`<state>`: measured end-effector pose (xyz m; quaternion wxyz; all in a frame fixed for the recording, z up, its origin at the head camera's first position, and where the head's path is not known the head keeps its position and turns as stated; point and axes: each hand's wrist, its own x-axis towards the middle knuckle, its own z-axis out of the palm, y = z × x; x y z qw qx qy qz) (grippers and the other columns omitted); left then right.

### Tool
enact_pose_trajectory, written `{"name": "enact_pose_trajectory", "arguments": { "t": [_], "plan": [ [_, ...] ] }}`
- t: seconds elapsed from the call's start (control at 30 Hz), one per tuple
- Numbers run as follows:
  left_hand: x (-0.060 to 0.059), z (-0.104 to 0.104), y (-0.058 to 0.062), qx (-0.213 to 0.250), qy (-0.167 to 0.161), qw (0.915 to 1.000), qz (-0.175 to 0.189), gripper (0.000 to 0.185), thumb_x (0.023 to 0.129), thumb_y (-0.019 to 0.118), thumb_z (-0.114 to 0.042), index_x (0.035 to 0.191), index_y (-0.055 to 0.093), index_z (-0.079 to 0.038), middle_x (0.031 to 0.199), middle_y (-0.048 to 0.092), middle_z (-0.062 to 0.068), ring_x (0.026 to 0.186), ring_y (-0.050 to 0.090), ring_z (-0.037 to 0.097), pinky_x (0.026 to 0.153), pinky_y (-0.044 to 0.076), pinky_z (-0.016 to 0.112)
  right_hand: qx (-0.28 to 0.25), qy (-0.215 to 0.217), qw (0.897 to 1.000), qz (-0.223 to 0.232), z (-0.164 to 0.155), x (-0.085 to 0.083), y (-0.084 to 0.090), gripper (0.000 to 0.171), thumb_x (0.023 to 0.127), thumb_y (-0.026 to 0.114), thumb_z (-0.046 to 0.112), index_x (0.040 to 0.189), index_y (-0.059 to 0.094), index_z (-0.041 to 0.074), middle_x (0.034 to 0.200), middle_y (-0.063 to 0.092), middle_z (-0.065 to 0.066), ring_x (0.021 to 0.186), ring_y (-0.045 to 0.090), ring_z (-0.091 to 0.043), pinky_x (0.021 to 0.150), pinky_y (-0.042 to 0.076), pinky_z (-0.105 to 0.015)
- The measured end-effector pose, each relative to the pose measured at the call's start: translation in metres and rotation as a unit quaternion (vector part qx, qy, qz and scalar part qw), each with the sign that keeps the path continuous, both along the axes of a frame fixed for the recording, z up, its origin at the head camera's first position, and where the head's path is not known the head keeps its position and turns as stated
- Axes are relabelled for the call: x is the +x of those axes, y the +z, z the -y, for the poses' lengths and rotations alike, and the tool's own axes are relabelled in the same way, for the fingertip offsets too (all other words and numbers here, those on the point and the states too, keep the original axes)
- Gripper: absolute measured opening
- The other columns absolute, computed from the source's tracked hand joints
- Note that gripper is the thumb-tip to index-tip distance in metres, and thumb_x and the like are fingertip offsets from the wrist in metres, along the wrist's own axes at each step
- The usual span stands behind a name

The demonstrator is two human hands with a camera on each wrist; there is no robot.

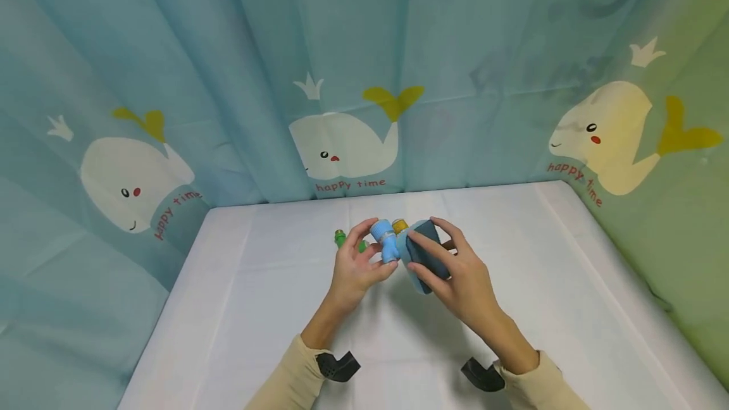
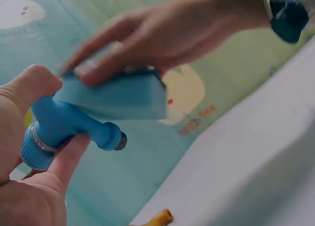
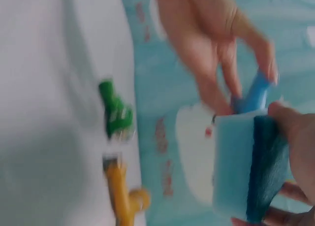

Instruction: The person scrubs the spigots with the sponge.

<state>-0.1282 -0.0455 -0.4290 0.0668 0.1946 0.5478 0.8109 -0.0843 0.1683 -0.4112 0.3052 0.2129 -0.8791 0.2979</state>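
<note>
blue sponge point(image 2: 120, 99) against blue tap point(image 2: 74, 120)

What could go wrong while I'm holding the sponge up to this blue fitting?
The blue fitting might slip: the left hand holds it between thumb and fingers, raised off the table. The sponge in the right hand could twist it if pushed hard. If dropped, it might knock the green fitting or yellow fitting lying nearby.
</note>
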Motion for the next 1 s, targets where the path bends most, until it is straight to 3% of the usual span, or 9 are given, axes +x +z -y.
{"name": "enact_pose_trajectory", "arguments": {
  "t": [0.1, 0.27, 0.5, 0.67, 0.9, 1.0],
  "plan": [
    [0.0, -0.001, 0.001, 0.006, -0.001, 1.0, -0.008, 0.081, 0.082, 0.079, 0.008, 0.151, 0.038, 0.001, 0.147, 0.037, 0.018, 0.113, 0.057, 0.03, 0.088, 0.059, 0.031, 0.008, 0.007, 1.0, -0.008, 0.003, 0.001, 0.003, 0.052, 0.088, 0.083, 0.036, 0.137, 0.068, 0.026, 0.146, 0.051, -0.02, 0.092, 0.066, -0.029, 0.054, 0.058, -0.037],
    [0.0, 0.0, 0.003, 0.012, -0.006, 0.9999, -0.009, 0.084, 0.079, 0.076, 0.016, 0.152, 0.036, 0.003, 0.147, 0.035, 0.016, 0.113, 0.057, 0.03, 0.089, 0.059, 0.033, 0.035, -0.043, 0.998, 0.025, -0.005, -0.004, 0.007, 0.054, 0.082, 0.088, 0.03, 0.133, 0.07, 0.026, 0.142, 0.054, -0.019, 0.087, 0.067, -0.029, 0.053, 0.057, -0.041],
    [0.001, 0.004, 0.005, -0.015, -0.062, 0.9972, -0.038, 0.089, 0.074, 0.072, 0.022, 0.153, 0.036, -0.001, 0.15, 0.036, 0.017, 0.115, 0.055, 0.03, 0.086, 0.06, 0.035, -0.002, 0.039, 0.995, 0.088, -0.009, -0.007, 0.019, 0.053, 0.087, 0.085, 0.028, 0.137, 0.068, 0.024, 0.142, 0.055, -0.017, 0.092, 0.068, -0.028, 0.069, 0.06, -0.045],
    [0.001, 0.008, 0.006, -0.047, -0.084, 0.9939, -0.054, 0.092, 0.073, 0.072, 0.023, 0.154, 0.036, -0.002, 0.143, 0.044, 0.02, 0.116, 0.056, 0.028, 0.088, 0.06, 0.038, 0.045, 0.0, 0.99, 0.135, -0.016, -0.009, 0.022, 0.05, 0.089, 0.082, 0.033, 0.136, 0.069, 0.026, 0.138, 0.057, -0.017, 0.088, 0.07, -0.03, 0.062, 0.058, -0.043],
    [0.001, 0.011, 0.009, -0.065, -0.104, 0.9886, -0.087, 0.093, 0.072, 0.073, 0.023, 0.154, 0.036, -0.003, 0.149, 0.039, 0.02, 0.119, 0.057, 0.029, 0.093, 0.058, 0.043, 0.02, 0.028, 0.988, 0.15, -0.017, -0.008, 0.023, 0.049, 0.092, 0.08, 0.034, 0.139, 0.067, 0.025, 0.14, 0.057, -0.018, 0.1, 0.07, -0.035, 0.073, 0.06, -0.05],
    [0.0, 0.012, 0.01, -0.064, -0.104, 0.9883, -0.091, 0.091, 0.073, 0.074, 0.021, 0.153, 0.036, -0.002, 0.148, 0.04, 0.02, 0.119, 0.057, 0.031, 0.092, 0.059, 0.043, 0.035, 0.005, 0.986, 0.164, -0.021, -0.008, 0.022, 0.049, 0.092, 0.079, 0.034, 0.138, 0.067, 0.026, 0.14, 0.056, -0.018, 0.097, 0.069, -0.035, 0.07, 0.059, -0.05]
  ]
}}
